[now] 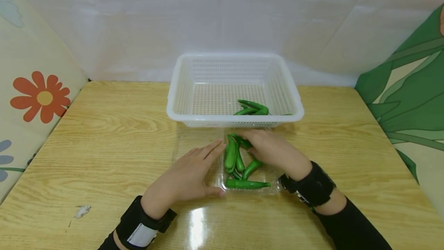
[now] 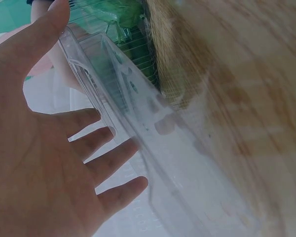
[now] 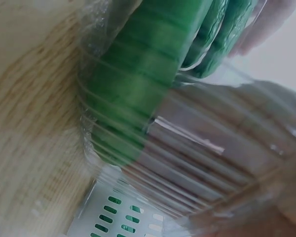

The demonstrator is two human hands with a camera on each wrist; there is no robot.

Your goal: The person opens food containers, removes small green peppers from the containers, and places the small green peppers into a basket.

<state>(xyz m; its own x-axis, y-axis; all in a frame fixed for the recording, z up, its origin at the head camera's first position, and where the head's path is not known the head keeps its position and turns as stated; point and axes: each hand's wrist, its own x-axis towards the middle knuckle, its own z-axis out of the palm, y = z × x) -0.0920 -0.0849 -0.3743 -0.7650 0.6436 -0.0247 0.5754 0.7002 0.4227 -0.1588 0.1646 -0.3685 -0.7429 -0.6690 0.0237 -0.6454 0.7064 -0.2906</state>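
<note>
A clear hinged plastic box (image 1: 272, 176) lies on the table, its lid (image 1: 194, 138) laid open to the left. Several green chili peppers (image 1: 230, 155) fill the left part and near edge of its tray. My left hand (image 1: 189, 174) rests at the tray's left side; in the left wrist view its straight fingers (image 2: 116, 158) touch the clear plastic. Inside the tray, my right hand (image 1: 277, 151) bends its fingers onto a green chili pepper (image 1: 243, 141) at the far end. Its fingertips are partly hidden; the right wrist view shows them through the ribbed wall beside a large pepper (image 3: 143, 74).
Behind the box stands a white perforated basket (image 1: 236, 118) with a few green peppers (image 1: 254, 107) near its front wall. White cloth (image 1: 138, 22) hangs behind the table. Printed panels flank it left and right. A worn patch (image 1: 82, 211) marks the wooden tabletop (image 1: 114, 142).
</note>
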